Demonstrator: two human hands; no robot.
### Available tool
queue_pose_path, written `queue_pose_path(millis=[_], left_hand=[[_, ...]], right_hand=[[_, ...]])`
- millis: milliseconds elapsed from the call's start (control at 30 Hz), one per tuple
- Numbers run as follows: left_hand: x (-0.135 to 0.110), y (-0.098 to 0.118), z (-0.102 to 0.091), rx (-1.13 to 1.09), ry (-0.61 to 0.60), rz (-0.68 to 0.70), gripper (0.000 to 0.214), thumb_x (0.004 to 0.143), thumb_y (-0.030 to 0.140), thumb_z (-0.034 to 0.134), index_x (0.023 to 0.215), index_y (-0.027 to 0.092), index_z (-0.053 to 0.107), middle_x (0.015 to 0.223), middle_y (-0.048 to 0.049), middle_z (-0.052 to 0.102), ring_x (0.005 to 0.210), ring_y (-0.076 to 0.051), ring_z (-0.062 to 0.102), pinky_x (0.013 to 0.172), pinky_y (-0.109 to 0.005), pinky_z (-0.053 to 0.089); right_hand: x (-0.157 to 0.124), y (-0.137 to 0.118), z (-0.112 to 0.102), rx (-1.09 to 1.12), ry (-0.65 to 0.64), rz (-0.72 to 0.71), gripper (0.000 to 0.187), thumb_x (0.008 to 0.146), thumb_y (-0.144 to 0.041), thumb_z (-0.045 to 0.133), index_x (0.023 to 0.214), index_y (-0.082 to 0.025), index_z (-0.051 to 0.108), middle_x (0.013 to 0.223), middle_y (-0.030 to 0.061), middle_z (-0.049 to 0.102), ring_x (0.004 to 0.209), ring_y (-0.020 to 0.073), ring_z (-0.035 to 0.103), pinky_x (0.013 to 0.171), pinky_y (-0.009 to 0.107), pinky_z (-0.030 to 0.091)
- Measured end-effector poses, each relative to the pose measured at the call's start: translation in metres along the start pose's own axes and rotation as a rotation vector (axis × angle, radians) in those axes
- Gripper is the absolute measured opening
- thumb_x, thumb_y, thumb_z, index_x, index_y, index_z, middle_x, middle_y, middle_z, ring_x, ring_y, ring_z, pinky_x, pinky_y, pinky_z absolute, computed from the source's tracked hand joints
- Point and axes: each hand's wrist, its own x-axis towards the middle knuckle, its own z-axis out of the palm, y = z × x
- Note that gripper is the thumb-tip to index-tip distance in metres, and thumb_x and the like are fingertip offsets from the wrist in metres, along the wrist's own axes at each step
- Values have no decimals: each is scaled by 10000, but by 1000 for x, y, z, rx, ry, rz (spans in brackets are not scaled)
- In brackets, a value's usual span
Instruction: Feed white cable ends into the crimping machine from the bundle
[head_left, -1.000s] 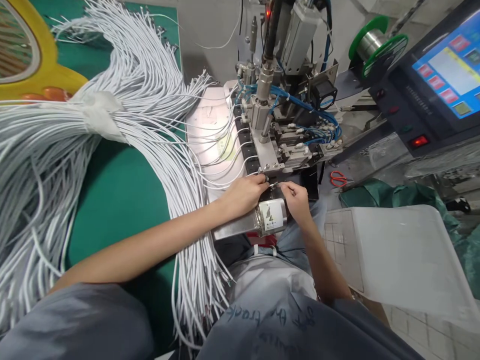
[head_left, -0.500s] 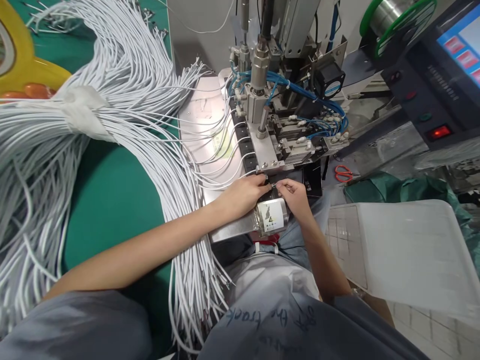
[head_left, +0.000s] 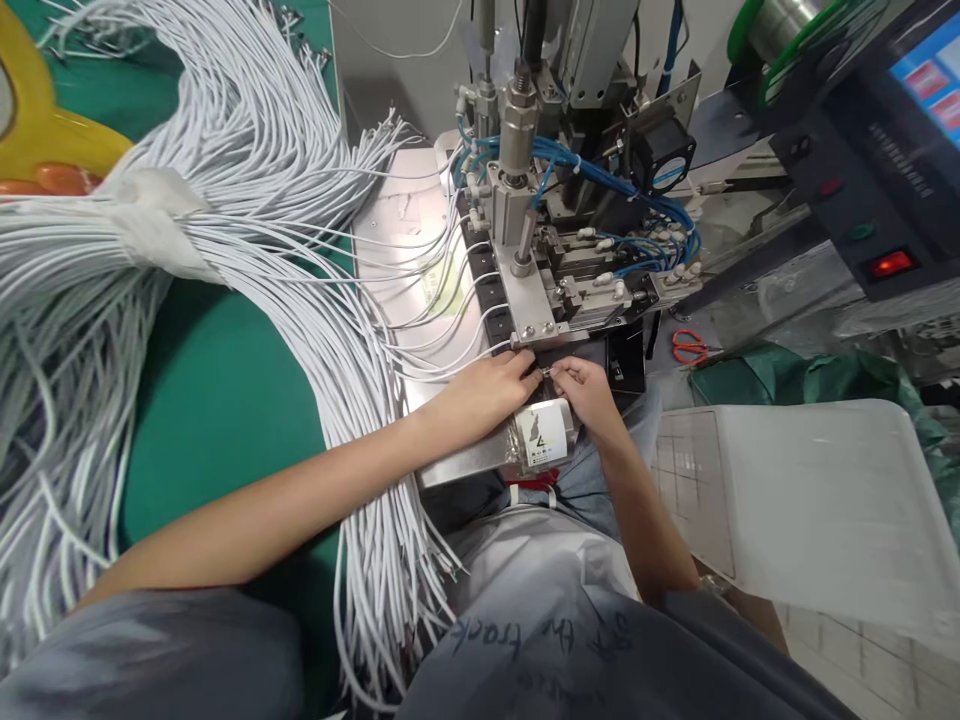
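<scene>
In the head view, a white label sits close to the body, and just past it the right hand pinches a small shiny piece, right by the fingertips of the left hand. The left hand's fingers are bent at the front of the machine, and I cannot tell if they grip anything. White wires run into the machine from a big bunch on the green table, and a spool is farther off.
</scene>
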Motion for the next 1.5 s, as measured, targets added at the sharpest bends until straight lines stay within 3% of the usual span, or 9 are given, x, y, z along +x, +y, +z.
queue_pose_path(millis=[267,500,667,800,900,967,1200,1333,1500], left_hand=[[2,3,-7,47,-57,28,308,873,59,421,1140,59,573,968,-126,572,857,-209,584,710,-316,487],[0,4,-6,75,-15,8,276,867,69,442,1096,70,596,933,-118,581,828,-202,591,650,-288,461],[-6,6,-18,110,-72,-52,155,805,51,507,762,93,649,760,-101,601,771,-227,587,594,-311,427],[-9,4,-26,93,-102,-100,154,781,52,517,701,113,634,738,-93,604,747,-226,585,518,-300,367],[-8,3,-26,128,-96,-196,174,788,34,481,787,94,644,823,-118,616,781,-239,593,487,-293,323],[-8,3,-24,150,-93,-283,220,806,23,442,892,71,638,866,-136,621,796,-245,599,486,-291,312],[-8,3,-21,138,-113,-360,302,831,20,376,991,62,628,886,-157,631,772,-231,614,513,-287,304],[-7,1,-18,112,-83,-362,287,825,31,389,950,77,642,860,-152,638,752,-224,616,522,-285,303],[-9,4,-19,95,-84,-357,288,812,26,387,917,74,650,820,-157,648,711,-234,621,519,-292,309]], right_hand=[[3,2,0,-6,45,-1,185,660,-366,603,657,-183,576,561,-28,534,490,91,467,442,217,350],[8,7,1,-18,-123,22,289,716,-442,561,600,-200,452,483,-72,391,428,66,327,420,210,258],[11,17,-1,-106,-165,-123,291,801,-407,483,603,-210,400,501,-76,306,462,82,294,456,220,256],[5,10,-8,-300,89,-243,232,803,-307,441,598,-200,426,545,-54,362,530,99,355,510,228,300],[-24,-4,-8,-351,359,-325,227,823,-263,413,607,-197,434,561,-49,384,540,101,375,520,228,322],[-52,-11,2,-370,391,-376,216,841,-255,433,644,-190,490,587,-36,459,549,102,421,530,226,350],[-117,2,83,-199,-306,-113,153,798,-268,549,859,-172,652,701,31,670,589,134,599,572,246,474],[-109,1,110,-202,-344,-111,224,759,-283,595,944,-162,628,810,61,692,651,149,626,604,256,492],[-89,-15,122,-382,-333,-164,88,694,-195,575,611,-164,572,595,36,633,556,158,579,562,262,443]])
